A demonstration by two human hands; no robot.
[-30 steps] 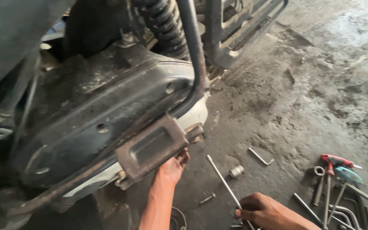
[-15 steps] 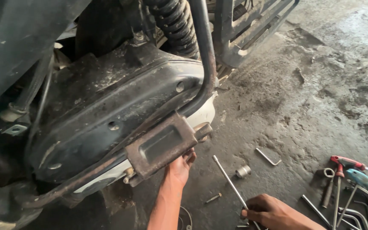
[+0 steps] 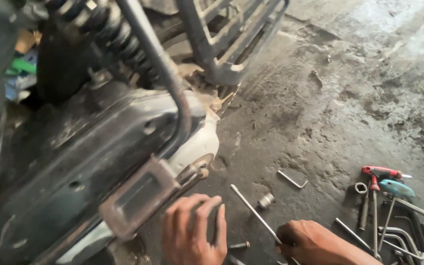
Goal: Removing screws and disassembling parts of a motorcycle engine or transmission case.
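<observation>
My left hand (image 3: pixel 195 230) hovers with fingers apart just below and to the right of a rusty folding footrest plate (image 3: pixel 138 198) on a scooter's black engine side cover (image 3: pixel 74 157). It holds nothing. My right hand (image 3: pixel 315 243) rests low on the concrete floor, closed around the lower end of a long thin metal rod (image 3: pixel 253 211) that slants up to the left. A small bolt (image 3: pixel 239 244) lies between the two hands. A short silver socket (image 3: pixel 266 200) sits beside the rod.
A bent dark tube guard (image 3: pixel 172 88) and a coil shock spring (image 3: pixel 109 34) run above the cover. On the oily floor (image 3: pixel 320 108) lie an L-shaped hex key (image 3: pixel 292 179), a nut (image 3: pixel 360 187), a red-handled tool (image 3: pixel 381 172), a blue-handled tool (image 3: pixel 396 188) and several wrenches at the right.
The view has drawn closer and shifted left. My left hand has come away from the footrest's underside and spread its fingers. My right hand keeps its grip on the rod.
</observation>
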